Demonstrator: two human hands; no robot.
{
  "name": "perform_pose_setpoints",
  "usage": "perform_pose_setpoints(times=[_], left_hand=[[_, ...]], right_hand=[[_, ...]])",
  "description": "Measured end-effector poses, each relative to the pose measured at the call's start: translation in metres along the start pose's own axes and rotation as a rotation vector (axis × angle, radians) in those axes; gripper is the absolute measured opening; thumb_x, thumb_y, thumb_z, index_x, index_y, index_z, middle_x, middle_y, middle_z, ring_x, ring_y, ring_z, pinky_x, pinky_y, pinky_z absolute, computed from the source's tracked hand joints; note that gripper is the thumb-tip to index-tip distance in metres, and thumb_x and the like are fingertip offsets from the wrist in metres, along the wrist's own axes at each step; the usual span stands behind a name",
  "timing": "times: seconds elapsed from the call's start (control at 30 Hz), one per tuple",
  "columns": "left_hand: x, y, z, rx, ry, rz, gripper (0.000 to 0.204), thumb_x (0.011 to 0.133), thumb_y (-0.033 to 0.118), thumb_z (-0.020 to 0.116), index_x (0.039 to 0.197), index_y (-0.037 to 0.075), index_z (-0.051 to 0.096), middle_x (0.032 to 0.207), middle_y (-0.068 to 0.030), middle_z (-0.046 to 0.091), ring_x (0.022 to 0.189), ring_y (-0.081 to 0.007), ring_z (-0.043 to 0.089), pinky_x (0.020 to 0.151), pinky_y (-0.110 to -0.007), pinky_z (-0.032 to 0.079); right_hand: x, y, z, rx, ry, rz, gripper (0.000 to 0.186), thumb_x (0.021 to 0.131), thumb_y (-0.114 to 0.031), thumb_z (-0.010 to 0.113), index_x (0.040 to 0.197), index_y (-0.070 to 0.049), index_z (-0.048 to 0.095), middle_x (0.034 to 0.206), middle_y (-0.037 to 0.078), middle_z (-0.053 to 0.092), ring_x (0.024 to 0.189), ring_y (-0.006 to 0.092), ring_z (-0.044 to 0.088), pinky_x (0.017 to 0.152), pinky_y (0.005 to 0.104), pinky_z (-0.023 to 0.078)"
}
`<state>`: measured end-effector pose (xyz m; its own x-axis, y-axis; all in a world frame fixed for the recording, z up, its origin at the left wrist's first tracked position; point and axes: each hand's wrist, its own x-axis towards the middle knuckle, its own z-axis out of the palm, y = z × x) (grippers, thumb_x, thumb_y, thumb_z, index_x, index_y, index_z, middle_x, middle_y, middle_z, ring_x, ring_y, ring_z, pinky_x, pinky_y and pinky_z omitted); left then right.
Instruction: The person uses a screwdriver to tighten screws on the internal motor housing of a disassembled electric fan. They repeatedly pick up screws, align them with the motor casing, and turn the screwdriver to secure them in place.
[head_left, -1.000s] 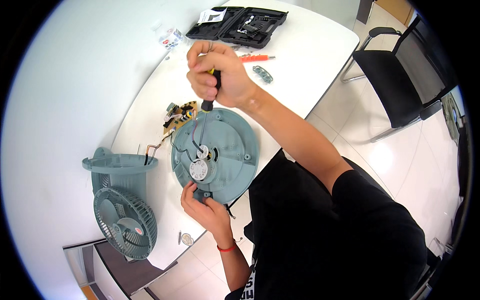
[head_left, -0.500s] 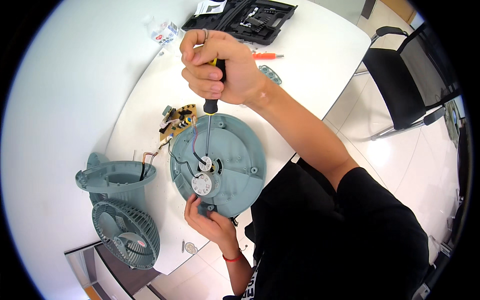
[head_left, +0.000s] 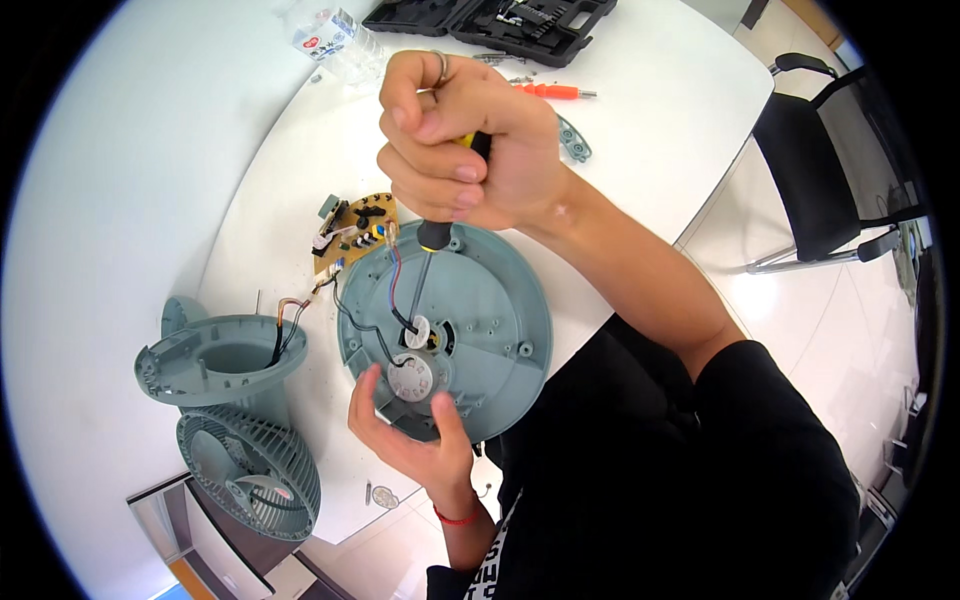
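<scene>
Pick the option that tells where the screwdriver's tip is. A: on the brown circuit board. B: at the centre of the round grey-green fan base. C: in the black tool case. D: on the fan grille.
B: the right hand holds the screwdriver upright, its tip at the hub of the round fan base, which the left hand steadies.

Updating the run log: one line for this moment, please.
right hand: grips screwdriver | tip: at fan base centre | left hand: steadies base edge
</scene>
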<state>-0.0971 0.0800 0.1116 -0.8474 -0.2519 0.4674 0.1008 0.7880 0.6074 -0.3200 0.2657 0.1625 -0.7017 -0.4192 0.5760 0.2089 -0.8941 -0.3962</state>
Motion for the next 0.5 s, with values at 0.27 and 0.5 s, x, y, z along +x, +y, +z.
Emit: perform_pose_setpoints(times=[0.27, 0.5], left_hand=[[0.010, -0.012, 0.013, -0.143, 0.017, -0.112, 0.066, 0.077, 0.010, 0.086, 0.132, -0.003, 0.051, 0.122, -0.0174, 0.061, 0.114, -0.0302, 0.063, 0.106, -0.043, 0.046], [0.013, -0.025, 0.003, -0.118, -0.055, -0.006, 0.068, 0.081, 0.007, 0.082, 0.137, -0.001, 0.046, 0.131, -0.0199, 0.061, 0.122, -0.0292, 0.060, 0.112, -0.043, 0.041]], right_hand=[[-0.001, -0.004, -0.014, 0.019, -0.336, -0.053, 0.014, 0.097, -0.002, 0.045, 0.105, -0.004, 0.056, 0.058, -0.001, 0.045, 0.050, 0.0108, 0.046, 0.044, 0.0269, 0.037], [-0.002, -0.007, -0.005, 0.148, -0.286, -0.103, 0.017, 0.095, -0.001, 0.046, 0.102, 0.001, 0.061, 0.057, 0.002, 0.047, 0.049, 0.0116, 0.047, 0.043, 0.0278, 0.037]])
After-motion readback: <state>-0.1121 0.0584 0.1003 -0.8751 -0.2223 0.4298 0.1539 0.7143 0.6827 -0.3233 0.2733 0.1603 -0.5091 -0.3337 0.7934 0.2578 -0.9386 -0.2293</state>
